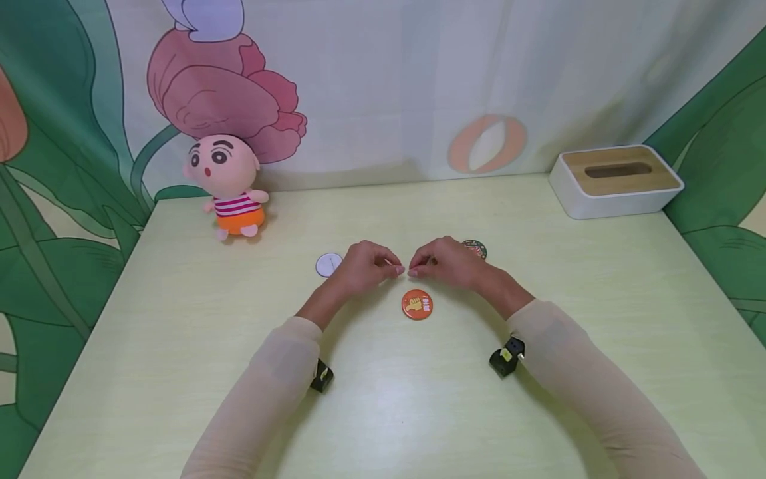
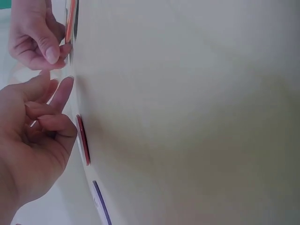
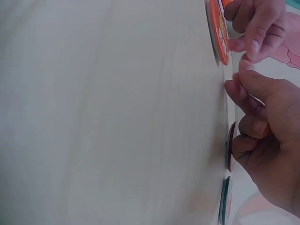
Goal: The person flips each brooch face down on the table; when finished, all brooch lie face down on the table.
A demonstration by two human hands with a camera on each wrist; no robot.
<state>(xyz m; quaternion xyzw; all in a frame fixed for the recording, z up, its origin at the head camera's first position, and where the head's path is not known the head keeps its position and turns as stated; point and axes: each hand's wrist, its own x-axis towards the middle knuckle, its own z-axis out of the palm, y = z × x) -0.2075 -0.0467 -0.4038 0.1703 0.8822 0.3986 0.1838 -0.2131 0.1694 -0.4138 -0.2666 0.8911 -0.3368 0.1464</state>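
My left hand [image 1: 366, 269] and right hand [image 1: 447, 263] hover over the middle of the table, fingertips almost meeting. On both, thumb and forefinger point inward while the other fingers curl loosely; I see nothing held. An orange round badge [image 1: 417, 304] with a thumbs-up print lies just in front of them. Beside the left wrist is a white round badge [image 1: 329, 265], partly covered. Behind the right hand a dark green badge [image 1: 475, 249] shows in part. The left wrist view has a red badge [image 2: 83, 140] near my left fingers; a dark red badge [image 3: 230, 147] sits by my right fingers.
A plush doll [image 1: 233, 186] in a striped top and orange shorts sits at the back left. A white tissue box [image 1: 616, 183] with a wooden lid stands at the back right. Behind the pale table [image 1: 149, 346] hangs a printed curtain [image 1: 371, 86].
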